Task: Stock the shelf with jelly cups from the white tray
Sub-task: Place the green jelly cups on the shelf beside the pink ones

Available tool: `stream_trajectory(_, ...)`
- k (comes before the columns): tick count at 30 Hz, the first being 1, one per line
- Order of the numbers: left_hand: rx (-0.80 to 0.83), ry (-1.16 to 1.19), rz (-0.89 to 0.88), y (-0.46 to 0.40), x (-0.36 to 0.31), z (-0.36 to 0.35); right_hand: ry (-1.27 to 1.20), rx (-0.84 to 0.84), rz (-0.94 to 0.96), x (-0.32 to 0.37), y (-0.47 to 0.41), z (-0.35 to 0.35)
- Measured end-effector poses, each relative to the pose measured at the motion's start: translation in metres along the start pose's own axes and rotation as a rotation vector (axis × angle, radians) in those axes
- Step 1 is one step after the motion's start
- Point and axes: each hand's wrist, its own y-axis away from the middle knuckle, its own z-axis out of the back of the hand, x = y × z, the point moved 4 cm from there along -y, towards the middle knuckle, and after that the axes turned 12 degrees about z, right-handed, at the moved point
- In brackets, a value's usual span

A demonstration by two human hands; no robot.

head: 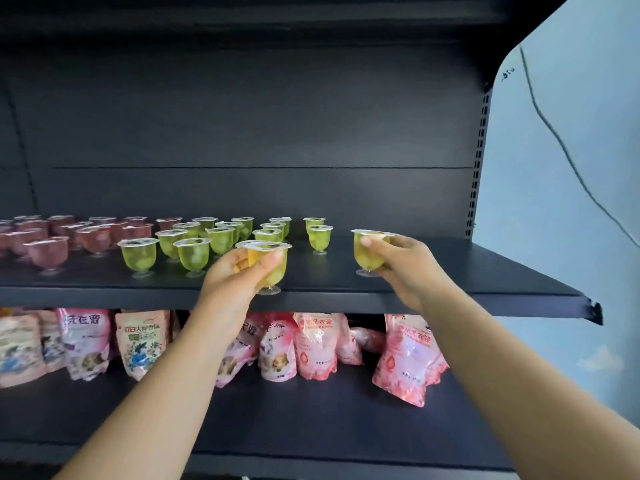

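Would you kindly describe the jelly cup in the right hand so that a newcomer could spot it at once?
Find the dark upper shelf above the pink pouches. Follow its rows of green jelly cups to their right end. There the right hand pinches a yellow-green jelly cup standing alone, apart from the rows.

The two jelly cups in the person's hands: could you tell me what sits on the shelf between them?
In the head view, only bare dark shelf lies between the left-hand cup and the right-hand cup; two green cups stand further back.
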Motion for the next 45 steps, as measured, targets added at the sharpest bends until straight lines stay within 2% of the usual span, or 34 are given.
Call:
stream_trajectory(8,-0.084,-0.139,-0.048,-0.044,0.009,-0.002,0.065,0.104,-0.142,-0.077,-0.096,-0.029)
stream_trajectory(13,-0.176,-0.121,-0.079,-0.038,0.009,-0.003,0.036,0.310,-0.221,-0.094,-0.116,-0.039)
stream_trajectory(18,-0.286,-0.052,-0.107,-0.023,0.004,-0.001,0.054,0.405,-0.214,-0.104,-0.124,-0.040)
stream_trajectory(22,-0.317,-0.054,-0.118,-0.012,0.000,-0.015,0.085,0.439,-0.192,-0.104,-0.124,-0.042)
stream_trajectory(30,-0.366,-0.117,-0.059,-0.019,0.013,-0.032,0.156,0.394,-0.183,-0.103,-0.123,-0.040)
stream_trajectory(35,-0.368,-0.255,-0.040,-0.031,0.019,-0.047,0.099,0.494,-0.248,-0.098,-0.119,-0.032)
stream_trajectory(37,-0.371,-0.294,-0.032,-0.039,0.022,-0.050,0.186,0.545,-0.211,-0.093,-0.118,-0.019)
stream_trajectory(41,-0.312,-0.469,0.005,-0.050,0.031,-0.063,0.759,0.641,-0.034,-0.078,-0.113,0.013)
stream_trajectory(45,-0.325,-0.684,-0.015,-0.057,0.036,-0.066,0.984,0.835,0.011,-0.066,-0.089,0.026)
